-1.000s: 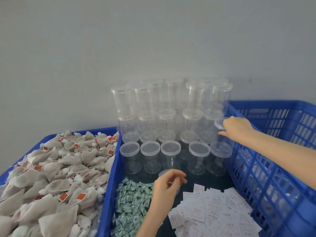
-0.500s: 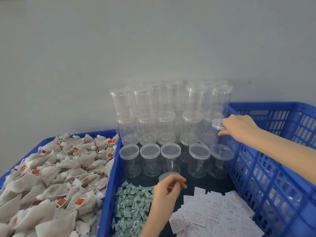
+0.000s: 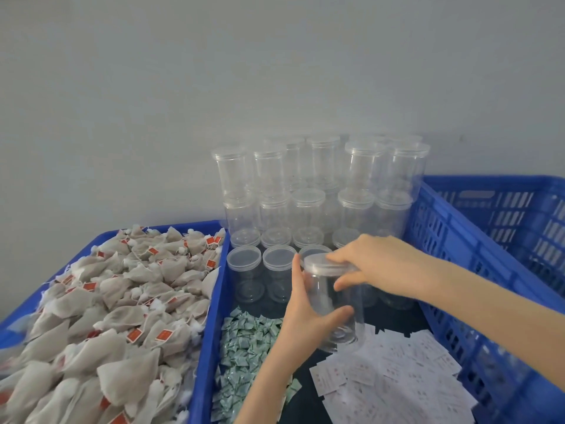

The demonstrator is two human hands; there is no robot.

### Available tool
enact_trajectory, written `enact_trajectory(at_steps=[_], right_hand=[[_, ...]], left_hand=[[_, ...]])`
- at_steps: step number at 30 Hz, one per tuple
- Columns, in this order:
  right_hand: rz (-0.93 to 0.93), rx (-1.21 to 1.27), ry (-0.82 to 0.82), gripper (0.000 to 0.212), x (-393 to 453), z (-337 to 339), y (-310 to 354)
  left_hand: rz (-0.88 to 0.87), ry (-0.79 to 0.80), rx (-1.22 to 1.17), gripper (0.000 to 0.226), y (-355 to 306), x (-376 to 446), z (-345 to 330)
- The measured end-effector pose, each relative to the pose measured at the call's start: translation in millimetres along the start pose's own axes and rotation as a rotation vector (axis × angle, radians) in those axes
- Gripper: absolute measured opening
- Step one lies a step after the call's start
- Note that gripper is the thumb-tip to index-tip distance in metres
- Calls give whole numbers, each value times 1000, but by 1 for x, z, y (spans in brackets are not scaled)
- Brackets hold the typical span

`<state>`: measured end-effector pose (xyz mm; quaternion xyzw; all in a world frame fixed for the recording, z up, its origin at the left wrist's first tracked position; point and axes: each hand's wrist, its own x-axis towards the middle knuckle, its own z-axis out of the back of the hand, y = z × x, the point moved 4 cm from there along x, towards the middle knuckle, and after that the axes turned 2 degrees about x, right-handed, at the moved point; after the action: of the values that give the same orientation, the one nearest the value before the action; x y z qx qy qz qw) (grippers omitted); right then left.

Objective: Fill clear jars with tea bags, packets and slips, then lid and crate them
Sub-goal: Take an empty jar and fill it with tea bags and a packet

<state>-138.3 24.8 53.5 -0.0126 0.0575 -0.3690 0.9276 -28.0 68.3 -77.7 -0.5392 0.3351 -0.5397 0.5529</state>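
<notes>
A clear empty jar [image 3: 331,304] with its lid [image 3: 324,264] on is held above the middle crate. My left hand [image 3: 301,313] grips the jar's body from the left, thumb across the front. My right hand [image 3: 367,261] grips the lid from the right. Tea bags [image 3: 116,304] with red tags fill the left blue crate. Green packets [image 3: 247,350] lie in a heap below the jar, and white slips [image 3: 394,384] lie to their right.
Stacked lidded clear jars [image 3: 321,191] stand at the back of the middle crate against the grey wall. A tall blue mesh crate [image 3: 489,270] stands on the right. The left crate's blue rim [image 3: 211,316] divides tea bags from packets.
My right hand pulled a lidded jar from the stack at the right towards the front. My left hand let go of a loose lid and took hold of the jar's body.
</notes>
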Motion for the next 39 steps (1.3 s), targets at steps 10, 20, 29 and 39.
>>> enact_trajectory(at_steps=[10,20,29,39], right_hand=[[-102,1198,-372,113,8,-132,5],[-320,1361,-678,92,25,-216,30],[-261,1399,-707,88,16,-234,26],[-260,1251,-643,80,8,-230,41]], left_hand=[[-56,-184,-97,106,50,-9,-2],[115,-252,188,107,87,-24,-20],[-17,63,99,86,57,-37,0],[-30,223,447,77,27,-25,6]])
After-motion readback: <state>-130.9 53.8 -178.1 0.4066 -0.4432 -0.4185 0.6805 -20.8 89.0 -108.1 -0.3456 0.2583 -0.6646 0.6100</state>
